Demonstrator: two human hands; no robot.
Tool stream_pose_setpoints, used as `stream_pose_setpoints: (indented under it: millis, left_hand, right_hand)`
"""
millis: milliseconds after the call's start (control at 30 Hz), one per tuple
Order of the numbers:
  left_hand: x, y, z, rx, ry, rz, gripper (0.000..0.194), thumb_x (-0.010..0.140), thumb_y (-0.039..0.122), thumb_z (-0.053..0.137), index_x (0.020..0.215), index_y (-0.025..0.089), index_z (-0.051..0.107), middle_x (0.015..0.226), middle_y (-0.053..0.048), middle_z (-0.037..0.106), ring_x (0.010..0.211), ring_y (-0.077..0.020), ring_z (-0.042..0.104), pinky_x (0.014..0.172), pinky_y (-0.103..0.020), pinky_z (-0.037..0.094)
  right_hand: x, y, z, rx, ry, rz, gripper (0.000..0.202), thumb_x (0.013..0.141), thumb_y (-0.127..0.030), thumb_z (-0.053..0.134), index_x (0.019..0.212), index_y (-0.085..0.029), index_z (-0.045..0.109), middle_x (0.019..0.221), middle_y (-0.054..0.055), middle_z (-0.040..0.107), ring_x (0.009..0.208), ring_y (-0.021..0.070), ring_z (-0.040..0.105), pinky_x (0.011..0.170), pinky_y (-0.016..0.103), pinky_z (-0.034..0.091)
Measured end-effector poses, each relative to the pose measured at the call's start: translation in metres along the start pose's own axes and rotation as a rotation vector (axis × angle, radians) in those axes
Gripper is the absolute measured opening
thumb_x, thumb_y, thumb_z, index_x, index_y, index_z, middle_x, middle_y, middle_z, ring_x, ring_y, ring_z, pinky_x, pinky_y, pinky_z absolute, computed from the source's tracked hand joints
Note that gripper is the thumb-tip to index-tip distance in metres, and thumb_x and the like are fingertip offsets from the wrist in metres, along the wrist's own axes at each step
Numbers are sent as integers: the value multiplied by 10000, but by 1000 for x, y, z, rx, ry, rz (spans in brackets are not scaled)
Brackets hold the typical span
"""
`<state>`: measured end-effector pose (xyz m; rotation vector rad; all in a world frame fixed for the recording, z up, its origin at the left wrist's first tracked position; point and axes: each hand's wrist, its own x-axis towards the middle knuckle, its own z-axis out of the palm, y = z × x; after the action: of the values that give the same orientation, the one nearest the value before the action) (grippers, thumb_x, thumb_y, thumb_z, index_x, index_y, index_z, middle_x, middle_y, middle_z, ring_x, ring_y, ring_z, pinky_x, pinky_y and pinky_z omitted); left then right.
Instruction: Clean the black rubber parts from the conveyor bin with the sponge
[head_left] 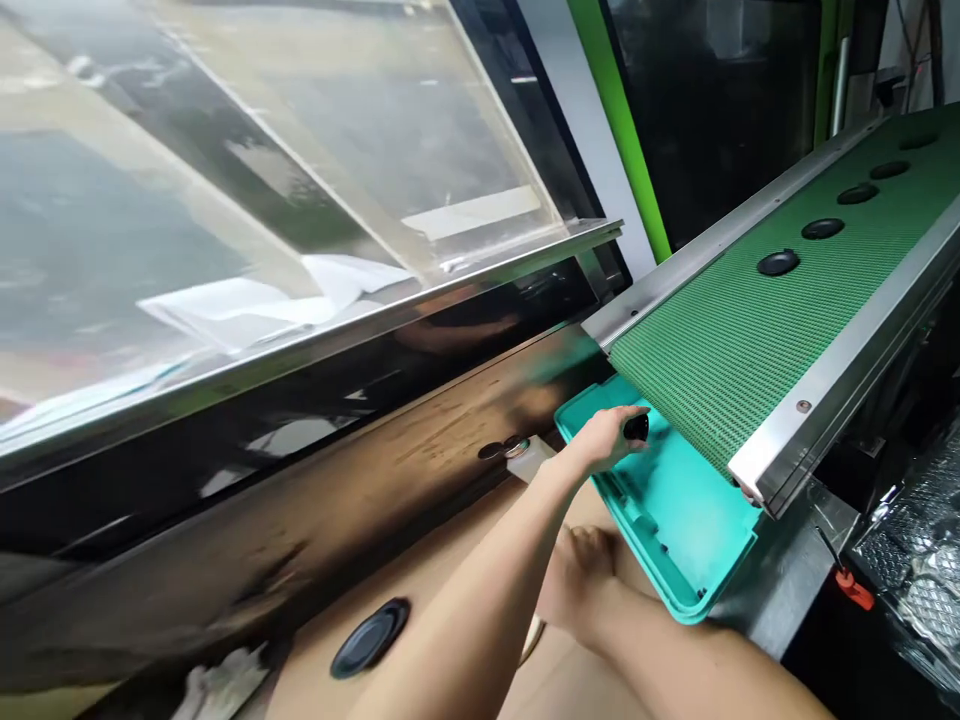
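Observation:
My left hand (609, 438) reaches over the teal tray (686, 510), its thumb and fingers closed on a small black part (636, 428). Below it, my right hand (576, 572) is curled beside the tray's left edge, partly behind my left forearm; what it holds, if anything, is hidden. Two black round parts (369, 638), seemingly stacked, lie on the brown cardboard surface (442, 570) at the lower left.
A green conveyor belt (720, 350) with metal side rails rises to the right, carrying several black discs (778, 262). Its lower end overhangs the tray. A machine with a window stands at the left. Clear plastic wrapping (915, 560) and a red clip (855, 590) are at the right.

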<state>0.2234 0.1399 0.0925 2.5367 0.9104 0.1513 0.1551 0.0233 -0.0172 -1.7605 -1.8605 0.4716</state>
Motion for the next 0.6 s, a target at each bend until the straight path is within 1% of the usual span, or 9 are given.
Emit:
stream_pose_setpoints:
  millis: [100, 200, 300, 367, 400, 433, 500, 567, 600]
  left_hand:
    - [-52, -3, -17, -357, 207, -48, 769, 629, 417, 875, 1337, 232, 636, 1346, -126, 671, 1165, -331, 655, 1044, -488, 505]
    - [-125, -6, -17, -868, 416, -117, 799, 676, 515, 857, 1358, 195, 589, 1368, -163, 646, 1118, -291, 682, 1003, -470, 538]
    - [-203, -13, 3, -1311, 526, -183, 781, 729, 641, 790, 1347, 218, 571, 1319, -174, 668, 1045, -271, 719, 897, -397, 583]
    - [-247, -20, 23, -1478, 541, -234, 826, 717, 672, 786, 1388, 273, 515, 1300, -164, 680, 947, -242, 743, 755, -320, 592]
    - [-265, -23, 32, -1530, 541, -253, 835, 718, 649, 801, 1407, 300, 483, 1304, -158, 678, 907, -227, 748, 699, -285, 579]
    - [-280, -26, 41, -1567, 537, -264, 830, 724, 600, 824, 1416, 322, 460, 1326, -151, 667, 890, -215, 751, 673, -262, 566]
    - [-300, -31, 53, -1614, 554, -258, 795, 719, 463, 876, 1387, 339, 464, 1398, -131, 623, 936, -217, 751, 697, -251, 561]
    - [-309, -36, 56, -1662, 588, -227, 743, 707, 356, 897, 1330, 338, 492, 1454, -106, 581, 1045, -238, 733, 783, -269, 567]
    - [-311, -39, 55, -1699, 607, -206, 698, 721, 352, 886, 1303, 333, 501, 1456, -99, 580, 1087, -246, 721, 817, -281, 567]
  right_hand:
    - [-1, -2, -7, -59, -20, 16, 262, 868, -214, 529, 1082, -134, 657, 1109, 144, 686, 1005, 329, 685, 859, 474, 555]
    - [-2, -2, -20, -116, -66, 9, 307, 896, -230, 530, 1143, -103, 661, 1139, 176, 689, 1010, 317, 690, 857, 425, 546]
    - [-4, -2, -27, -136, -70, 2, 311, 937, -230, 501, 1176, -112, 663, 1145, 171, 697, 1026, 287, 688, 869, 375, 522]
    - [-5, -1, -29, -164, -68, 14, 300, 965, -244, 474, 1168, -147, 672, 1155, 150, 698, 1039, 269, 681, 876, 359, 504]
    - [-6, -1, -30, -186, -69, 23, 293, 976, -252, 463, 1154, -163, 679, 1155, 139, 699, 1035, 260, 678, 872, 350, 495]
    - [-7, -2, -31, -209, -69, 29, 289, 983, -258, 458, 1139, -173, 686, 1152, 130, 700, 1022, 251, 677, 863, 342, 488]
    - [-9, -4, -34, -261, -67, 25, 291, 991, -260, 451, 1132, -176, 692, 1158, 129, 696, 1023, 249, 662, 869, 343, 470]
    - [-11, -10, -39, -332, -43, -6, 295, 1001, -274, 451, 1134, -172, 694, 1171, 141, 685, 1088, 272, 619, 911, 365, 442]
    - [-12, -14, -42, -370, -20, -35, 299, 1009, -293, 450, 1136, -174, 694, 1190, 146, 674, 1131, 287, 588, 937, 381, 423]
